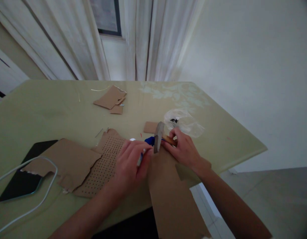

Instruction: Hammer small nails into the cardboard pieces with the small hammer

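Hammer (158, 136) sits clamped in the right hand's (184, 149) grip; left hand (129, 166) pinches a thin tool (140, 158).

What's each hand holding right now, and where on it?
The right hand grips a hammer by its wooden handle, close behind the head. The left hand pinches a thin pale pen-like thing near its tip.

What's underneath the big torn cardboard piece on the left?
A dark flat tablet-like slab lies under the torn cardboard, its left part showing. A perforated cardboard sheet is partly tucked beneath too. Their covered parts cannot be seen.
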The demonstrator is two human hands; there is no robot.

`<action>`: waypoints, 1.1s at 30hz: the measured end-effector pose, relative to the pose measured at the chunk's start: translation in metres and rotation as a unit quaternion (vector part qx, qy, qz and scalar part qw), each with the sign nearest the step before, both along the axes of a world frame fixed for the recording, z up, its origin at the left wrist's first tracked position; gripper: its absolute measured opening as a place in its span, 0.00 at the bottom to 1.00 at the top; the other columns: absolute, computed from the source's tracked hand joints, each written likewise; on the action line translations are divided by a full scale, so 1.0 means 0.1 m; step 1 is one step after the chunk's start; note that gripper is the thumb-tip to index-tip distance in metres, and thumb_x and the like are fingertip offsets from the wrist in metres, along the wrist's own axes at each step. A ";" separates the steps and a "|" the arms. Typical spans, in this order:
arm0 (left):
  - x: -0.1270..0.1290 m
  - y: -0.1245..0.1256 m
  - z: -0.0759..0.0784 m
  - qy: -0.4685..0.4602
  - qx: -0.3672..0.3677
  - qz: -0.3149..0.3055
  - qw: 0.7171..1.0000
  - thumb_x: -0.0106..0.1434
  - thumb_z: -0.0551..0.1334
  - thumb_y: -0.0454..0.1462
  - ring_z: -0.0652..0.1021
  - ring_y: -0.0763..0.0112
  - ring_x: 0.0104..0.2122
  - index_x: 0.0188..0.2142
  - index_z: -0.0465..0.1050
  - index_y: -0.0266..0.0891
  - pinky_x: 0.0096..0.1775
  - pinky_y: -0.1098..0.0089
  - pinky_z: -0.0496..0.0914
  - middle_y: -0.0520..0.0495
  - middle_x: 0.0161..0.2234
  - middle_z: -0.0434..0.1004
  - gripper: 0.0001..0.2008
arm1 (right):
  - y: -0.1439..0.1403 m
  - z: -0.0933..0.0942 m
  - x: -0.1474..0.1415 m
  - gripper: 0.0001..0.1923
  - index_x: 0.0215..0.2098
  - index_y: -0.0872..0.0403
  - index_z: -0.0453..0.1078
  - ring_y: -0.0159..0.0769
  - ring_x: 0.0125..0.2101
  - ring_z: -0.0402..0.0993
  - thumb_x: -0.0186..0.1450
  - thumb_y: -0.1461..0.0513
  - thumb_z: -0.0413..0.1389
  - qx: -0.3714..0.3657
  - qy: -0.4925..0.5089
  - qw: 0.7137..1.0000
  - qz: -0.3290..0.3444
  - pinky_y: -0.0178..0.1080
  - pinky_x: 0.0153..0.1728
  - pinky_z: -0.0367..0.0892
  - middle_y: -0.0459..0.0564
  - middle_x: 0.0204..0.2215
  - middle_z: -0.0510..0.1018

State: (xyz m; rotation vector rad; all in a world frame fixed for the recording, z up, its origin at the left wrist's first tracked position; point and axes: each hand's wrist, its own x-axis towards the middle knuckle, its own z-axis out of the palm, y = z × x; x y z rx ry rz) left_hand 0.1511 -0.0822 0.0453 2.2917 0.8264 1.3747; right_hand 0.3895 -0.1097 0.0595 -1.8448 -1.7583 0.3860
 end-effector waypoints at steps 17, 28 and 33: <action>-0.23 -1.22 -0.42 -0.064 -0.298 -0.020 0.952 0.82 0.56 0.44 0.86 0.57 0.50 0.42 0.76 0.48 0.52 0.56 0.82 0.39 0.51 0.88 0.13 | 0.05 0.03 -0.05 0.16 0.35 0.51 0.69 0.39 0.33 0.71 0.74 0.49 0.59 -0.023 0.026 0.999 0.026 0.41 0.38 0.61 0.47 0.31 0.77; -0.22 -1.13 -0.41 -0.092 -0.374 0.020 0.923 0.81 0.56 0.49 0.84 0.58 0.56 0.43 0.76 0.48 0.57 0.56 0.79 0.42 0.55 0.87 0.15 | 0.32 0.11 -0.06 0.27 0.37 0.51 0.71 0.36 0.30 0.68 0.64 0.40 0.70 -0.021 0.050 0.998 0.029 0.39 0.35 0.59 0.44 0.32 0.77; -0.21 -1.11 -0.41 -0.106 -0.399 0.010 0.911 0.81 0.56 0.51 0.84 0.57 0.57 0.41 0.75 0.46 0.57 0.58 0.78 0.41 0.55 0.86 0.17 | 0.37 0.10 -0.07 0.30 0.34 0.52 0.70 0.36 0.30 0.67 0.60 0.39 0.74 -0.045 0.033 0.997 0.056 0.39 0.34 0.56 0.43 0.30 0.75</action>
